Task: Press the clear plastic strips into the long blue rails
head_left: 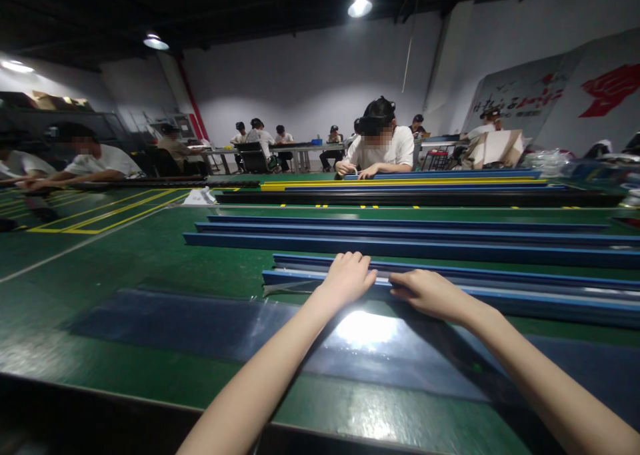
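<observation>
A long blue channel strip (540, 302) lies across the green table in front of me. My left hand (350, 278) rests over it with the fingers bent across its far wall. Close to its right, my right hand (425, 294) has thumb and fingers drawn together at the channel's near edge. What lies between those right fingertips is hidden. A pale strip shows inside the channel between the hands, and a loose clear edge sticks out near its left end. Nearer to me, a flat sheet of clear, shiny film (190, 322) lies under my forearms.
More blue channels (400, 238) lie parallel beyond, then a black bar (450, 198) and a yellow strip (400, 183). A co-worker (380, 142) leans over the far side. Another person (95, 158) works at left. A small white object (199, 196) sits on the table (150, 255).
</observation>
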A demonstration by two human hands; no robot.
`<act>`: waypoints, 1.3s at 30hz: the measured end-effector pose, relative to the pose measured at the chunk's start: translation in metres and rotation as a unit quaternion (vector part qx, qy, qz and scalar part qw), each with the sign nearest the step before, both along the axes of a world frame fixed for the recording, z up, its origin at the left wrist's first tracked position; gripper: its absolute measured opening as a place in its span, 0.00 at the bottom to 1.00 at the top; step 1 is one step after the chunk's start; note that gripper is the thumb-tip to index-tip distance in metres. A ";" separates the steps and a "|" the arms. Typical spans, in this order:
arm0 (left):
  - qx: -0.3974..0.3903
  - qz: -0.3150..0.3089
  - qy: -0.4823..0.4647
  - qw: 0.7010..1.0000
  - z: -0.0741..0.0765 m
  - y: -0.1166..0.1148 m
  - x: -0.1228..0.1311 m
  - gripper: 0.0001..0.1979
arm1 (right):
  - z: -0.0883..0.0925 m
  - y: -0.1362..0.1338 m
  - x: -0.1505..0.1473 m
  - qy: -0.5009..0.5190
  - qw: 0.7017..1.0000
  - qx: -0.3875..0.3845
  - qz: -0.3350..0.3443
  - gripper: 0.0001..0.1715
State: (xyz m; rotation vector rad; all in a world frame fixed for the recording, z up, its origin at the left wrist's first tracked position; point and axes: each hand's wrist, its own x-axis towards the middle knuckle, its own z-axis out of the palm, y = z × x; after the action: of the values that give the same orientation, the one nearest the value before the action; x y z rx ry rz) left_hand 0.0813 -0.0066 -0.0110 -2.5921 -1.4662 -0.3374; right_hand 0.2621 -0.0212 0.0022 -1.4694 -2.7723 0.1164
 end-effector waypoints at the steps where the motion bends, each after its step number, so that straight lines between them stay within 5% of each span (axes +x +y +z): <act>1: -0.005 0.010 0.000 1.000 -0.001 0.002 0.002 0.18 | 0.000 0.000 0.000 0.003 1.000 -0.003 0.003 0.14; 7: 0.032 0.046 -0.026 0.998 -0.008 0.007 0.005 0.19 | 0.003 -0.001 0.001 0.014 1.000 0.007 -0.003 0.11; 13: 0.034 0.062 -0.037 0.997 -0.008 0.006 0.000 0.18 | 0.002 -0.001 0.014 0.062 0.993 0.100 -0.004 0.10; 20: 0.040 0.112 -0.022 0.993 -0.004 0.010 -0.031 0.16 | -0.010 0.005 0.043 0.080 0.980 0.182 0.020 0.24; 25: 0.033 0.141 -0.011 0.989 0.001 0.014 -0.065 0.15 | -0.020 0.010 0.062 0.074 0.982 0.168 -0.044 0.37; 29: 0.027 0.152 -0.002 0.988 0.002 0.014 -0.084 0.14 | -0.023 0.015 0.068 0.069 0.984 0.151 -0.063 0.39; 39: 0.049 0.120 0.008 0.991 0.004 0.018 -0.083 0.17 | -0.017 0.024 0.061 0.050 0.988 0.144 -0.029 0.36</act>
State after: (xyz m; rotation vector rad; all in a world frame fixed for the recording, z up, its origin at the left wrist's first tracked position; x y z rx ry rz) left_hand -0.0014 0.0115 -0.0067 -2.3049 -1.6886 -0.3476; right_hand 0.3229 0.0026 -0.0149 -1.4244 -2.5350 -0.1989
